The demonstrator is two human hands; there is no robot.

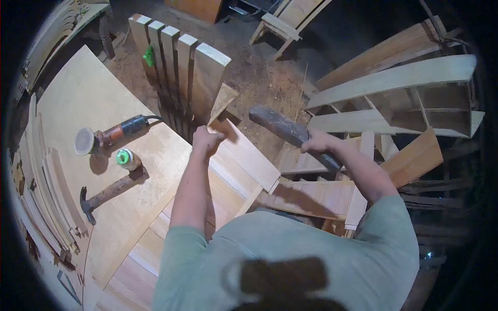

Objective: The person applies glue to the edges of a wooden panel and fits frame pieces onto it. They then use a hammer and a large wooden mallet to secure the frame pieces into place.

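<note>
My right hand is wrapped round a dark wooden mallet, held in the air to the right of a slatted wooden piece. My left hand is closed at the near end of that piece, where a pale board meets the upright slats; what its fingers grip is partly hidden. A small wooden wedge-shaped piece sticks out just beyond my left hand. Beneath lies a panel of joined boards.
On the plywood sheet at left lie an angle grinder, a green-capped bottle and a claw hammer. Curved wooden frames stand at right. A wooden chair-like frame is at the back. Thin strips line the left edge.
</note>
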